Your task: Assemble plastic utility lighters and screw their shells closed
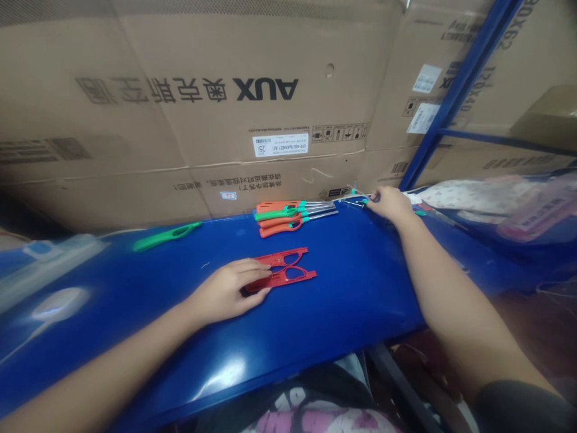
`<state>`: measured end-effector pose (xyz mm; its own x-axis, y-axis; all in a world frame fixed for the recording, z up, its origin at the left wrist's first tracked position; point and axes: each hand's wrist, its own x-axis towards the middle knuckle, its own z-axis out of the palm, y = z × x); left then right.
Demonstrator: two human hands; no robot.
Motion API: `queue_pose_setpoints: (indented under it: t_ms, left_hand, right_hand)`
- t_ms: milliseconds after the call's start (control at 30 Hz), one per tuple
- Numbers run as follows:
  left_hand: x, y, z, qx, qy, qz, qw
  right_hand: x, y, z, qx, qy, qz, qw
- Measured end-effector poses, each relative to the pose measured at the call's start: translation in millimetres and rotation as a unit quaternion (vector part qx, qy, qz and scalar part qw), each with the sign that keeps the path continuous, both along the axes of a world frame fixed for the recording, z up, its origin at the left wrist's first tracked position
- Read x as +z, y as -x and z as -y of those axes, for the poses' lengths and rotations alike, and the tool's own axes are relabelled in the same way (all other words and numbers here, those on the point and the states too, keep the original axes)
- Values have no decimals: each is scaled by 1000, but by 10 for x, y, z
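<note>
My left hand [234, 288] is curled over the left ends of two red plastic lighter casing halves [291, 275], which lie side by side on the blue tabletop. Its fingers cover part of them. Far off to the right, my right hand [391, 203] reaches to the back of the table with its fingers pinched together. Thin metal rods and small teal parts [354, 193] lie at its fingertips; what it grips is too small to make out. Between the hands and the box sits a stack of orange and green long-nosed lighters [279, 225], metal tips pointing right.
A green lighter casing [166, 237] lies at the back left, near a translucent plastic container [49, 264]. Along the back stands a large cardboard box [180, 138]. A blue metal post [455, 96] rises at the right, beside white patterned cloth [473, 198] and a pink package [541, 210].
</note>
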<state>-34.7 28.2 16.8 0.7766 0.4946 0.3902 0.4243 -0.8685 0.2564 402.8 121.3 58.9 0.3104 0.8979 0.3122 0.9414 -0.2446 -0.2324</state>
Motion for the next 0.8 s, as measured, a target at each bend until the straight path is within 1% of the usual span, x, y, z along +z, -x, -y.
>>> queue_pose_setpoints:
  t_ms: [100,200,267,367,433,500,600,700,800]
  left_hand:
    - [76,31,-4,-7,4,-17,1000]
    - [137,74,-17,-17,5,-38,999]
    - [159,104,-26,-23,2,-49,999]
    - [156,133,-30,-27,-12,-59,998]
    - [138,133,-21,-21,-33,-51,998]
    - [114,113,-5,-11,-53,-25,998]
    - [81,48,19,15,-60,38,997]
    - [41,-17,27,58,-80,113,989]
    - [-10,-41,15,85,-75,125,986]
  right_hand:
    - [71,133,38,43,-70,-29,996]
    - [138,385,105,125,-119,-56,983]
    - [153,595,165,188,-133,-71,971]
    - [107,894,278,282,-113,-83,949]
    - [38,1044,362,337,-77,-84,935]
    - [-43,1145,438,374,-41,-83,923]
    - [-152,1225,510,408,-11,-95,908]
    - [-213,1256,529,432,-4,-120,894]
    - [-232,1275,539,438,-2,-147,887]
